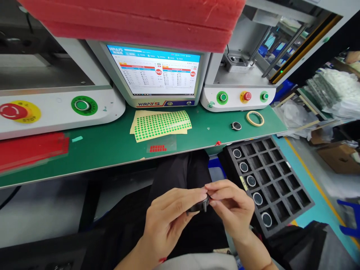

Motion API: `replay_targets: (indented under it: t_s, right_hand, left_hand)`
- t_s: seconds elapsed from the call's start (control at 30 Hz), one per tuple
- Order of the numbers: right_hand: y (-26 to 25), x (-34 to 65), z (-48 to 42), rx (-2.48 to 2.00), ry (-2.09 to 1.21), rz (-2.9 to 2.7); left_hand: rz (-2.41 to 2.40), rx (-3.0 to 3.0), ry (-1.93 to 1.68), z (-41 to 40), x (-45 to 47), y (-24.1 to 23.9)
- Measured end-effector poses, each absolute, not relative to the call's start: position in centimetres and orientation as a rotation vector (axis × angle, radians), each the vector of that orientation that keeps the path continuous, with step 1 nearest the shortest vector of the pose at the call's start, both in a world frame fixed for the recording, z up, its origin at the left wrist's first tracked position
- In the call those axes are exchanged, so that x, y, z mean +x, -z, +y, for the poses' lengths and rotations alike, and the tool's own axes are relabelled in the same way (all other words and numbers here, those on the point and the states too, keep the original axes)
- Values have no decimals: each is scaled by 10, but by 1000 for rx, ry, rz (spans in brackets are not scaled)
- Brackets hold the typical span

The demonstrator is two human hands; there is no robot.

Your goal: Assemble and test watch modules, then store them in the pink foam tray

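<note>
Above my lap, my left hand (174, 210) grips a dark round smartwatch case (200, 205) between thumb and fingers. My right hand (232, 206) is closed in a pinch at the right edge of the same case. The fingers cover most of the case, and whether anything small sits in the right pinch is hidden. To the right of my hands, a black foam tray (281, 219) holds several round watch cases in its left column. Another watch case (236, 126) lies on the green bench (208, 129), near its front edge.
Green dot stickers on a sheet (163, 125), red stickers (158, 148), a tape roll (255, 118) and red sheets (33, 150) lie on the bench. Behind stand a monitor (157, 75) showing NG, and machines with a red stop button (246, 96). Red foam (140, 18) overhangs the monitor.
</note>
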State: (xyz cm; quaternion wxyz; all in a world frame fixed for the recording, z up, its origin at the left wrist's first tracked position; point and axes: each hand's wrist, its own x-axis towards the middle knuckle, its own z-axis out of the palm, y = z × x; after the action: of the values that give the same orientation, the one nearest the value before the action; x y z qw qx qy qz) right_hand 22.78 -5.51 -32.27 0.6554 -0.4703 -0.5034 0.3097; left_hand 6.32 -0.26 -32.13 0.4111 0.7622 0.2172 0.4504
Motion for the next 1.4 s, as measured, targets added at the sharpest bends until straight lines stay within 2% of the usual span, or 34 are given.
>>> replay_targets:
  t_s: [0.47,0.97,1.17,1.3,1.4]
  right_hand:
    - [320,232,-62,-1140,-480,-1375]
    - [325,257,-56,-1066,-764,-1515]
    - [336,245,-58,-1023,-705,-1329]
    - [338,240,-58,-1040,-548,-1335]
    - [337,243,-57,-1033,-561,-1361]
  left_hand:
    - [543,2055,-1038,1,57,318]
    - [518,2060,-939,3,62,316]
    - [527,1998,-972,3,62,319]
    - [546,2010,-974,3,63,320]
    - [551,2009,-965,4,63,319]
